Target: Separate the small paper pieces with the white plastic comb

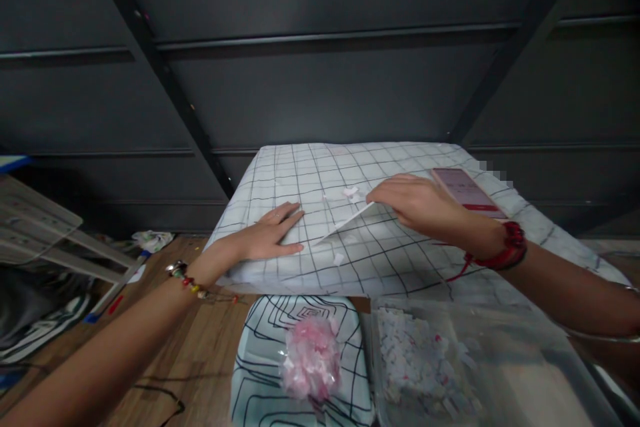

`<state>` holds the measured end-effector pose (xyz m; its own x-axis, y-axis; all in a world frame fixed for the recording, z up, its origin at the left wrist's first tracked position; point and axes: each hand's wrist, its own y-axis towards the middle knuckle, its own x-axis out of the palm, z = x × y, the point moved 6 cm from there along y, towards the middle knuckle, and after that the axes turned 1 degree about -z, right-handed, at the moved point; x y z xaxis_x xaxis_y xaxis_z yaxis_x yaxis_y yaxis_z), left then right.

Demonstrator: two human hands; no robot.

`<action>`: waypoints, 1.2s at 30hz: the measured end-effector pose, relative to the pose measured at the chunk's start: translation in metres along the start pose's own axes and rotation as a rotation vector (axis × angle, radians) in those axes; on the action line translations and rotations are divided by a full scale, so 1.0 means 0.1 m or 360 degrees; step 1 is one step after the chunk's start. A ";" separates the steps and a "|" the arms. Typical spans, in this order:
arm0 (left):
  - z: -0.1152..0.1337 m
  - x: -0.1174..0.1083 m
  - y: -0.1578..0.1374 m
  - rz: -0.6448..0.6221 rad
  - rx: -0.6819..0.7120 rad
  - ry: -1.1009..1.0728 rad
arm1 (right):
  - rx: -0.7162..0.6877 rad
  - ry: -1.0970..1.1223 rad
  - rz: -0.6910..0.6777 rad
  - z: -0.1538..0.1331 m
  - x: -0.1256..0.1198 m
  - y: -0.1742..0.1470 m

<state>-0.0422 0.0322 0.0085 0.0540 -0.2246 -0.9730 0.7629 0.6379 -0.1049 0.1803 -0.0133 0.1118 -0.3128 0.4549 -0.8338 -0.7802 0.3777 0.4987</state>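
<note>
My left hand [270,235] lies flat on the white checked tablecloth [280,167], its fingers spread and nothing in its grasp. Opposite it, my right hand [407,200] pinches the upper end of a thin white strip [346,221]. The strip slants down to the left, and its lower end comes close to my left thumb. Whether it is paper or plastic I cannot tell. Small white scraps [351,193] lie on the cloth just beyond the strip, and another pale scrap [339,259] is on the near side.
A phone [465,190] lies on the cloth behind my right wrist. Below the table's front edge are a stool [255,360] with a clear bag of pink stuff [311,357] and a clear plastic bin [500,327] holding many scraps [415,360]. A dark panelled wall [320,93] stands behind.
</note>
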 end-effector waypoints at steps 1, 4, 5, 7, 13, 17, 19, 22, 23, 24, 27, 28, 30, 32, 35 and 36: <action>0.00 0.00 -0.01 -0.0004 0.0020 -0.0005 | 0.0011 -0.0002 -0.0019 0.02 -0.01 -0.05; 0.00 -0.01 -0.02 -0.0043 0.0038 -0.0013 | 0.0069 0.0011 -0.0083 0.11 -0.09 -0.19; -0.01 -0.01 -0.02 -0.0056 0.0036 -0.0012 | 0.0099 0.0017 -0.0101 0.14 -0.12 -0.23; 0.00 -0.02 -0.02 -0.0073 0.0027 -0.0010 | 0.0184 0.0003 -0.0107 0.20 -0.20 -0.29; 0.03 -0.05 -0.02 -0.0095 0.0004 -0.0007 | 0.0345 -0.0230 -0.0069 0.20 -0.33 -0.43; 0.08 -0.06 -0.01 -0.0087 0.0041 0.0009 | 0.0306 -0.0237 -0.0173 0.04 -0.25 -0.48; 0.10 -0.05 0.00 -0.0083 0.0060 0.0015 | 0.0344 -0.0171 -0.0256 -0.01 -0.22 -0.51; 0.12 -0.04 0.01 -0.0085 0.0082 0.0003 | 0.0424 -0.0173 -0.0303 -0.04 -0.23 -0.54; 0.12 -0.04 0.02 -0.0085 0.0089 -0.0005 | 0.0434 -0.0206 -0.0277 -0.04 -0.25 -0.54; 0.12 -0.04 0.02 -0.0082 0.0095 -0.0012 | 0.0438 -0.0244 -0.0238 -0.04 -0.28 -0.53; 0.13 -0.04 0.04 -0.0075 0.0113 -0.0019 | 0.0446 -0.0265 -0.0205 -0.04 -0.29 -0.50; 0.13 -0.04 0.05 -0.0071 0.0118 -0.0019 | 0.0454 -0.0244 -0.0240 -0.04 -0.27 -0.50; 0.14 -0.04 0.06 -0.0062 0.0128 -0.0025 | 0.0485 -0.0197 -0.0345 -0.05 -0.22 -0.49; 0.14 -0.04 0.07 -0.0051 0.0140 -0.0033 | 0.0524 -0.0212 -0.0374 -0.05 -0.21 -0.51; 0.15 -0.04 0.08 -0.0037 0.0148 -0.0027 | 0.0550 -0.0371 -0.0288 -0.04 -0.27 -0.55; 0.15 -0.04 0.08 -0.0032 0.0146 -0.0023 | 0.0548 -0.0418 -0.0273 -0.04 -0.28 -0.57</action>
<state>-0.0271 0.0273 0.0150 0.0471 -0.2476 -0.9677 0.8198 0.5631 -0.1042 0.2312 -0.0509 0.1060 -0.0126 0.5347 -0.8450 -0.5695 0.6907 0.4456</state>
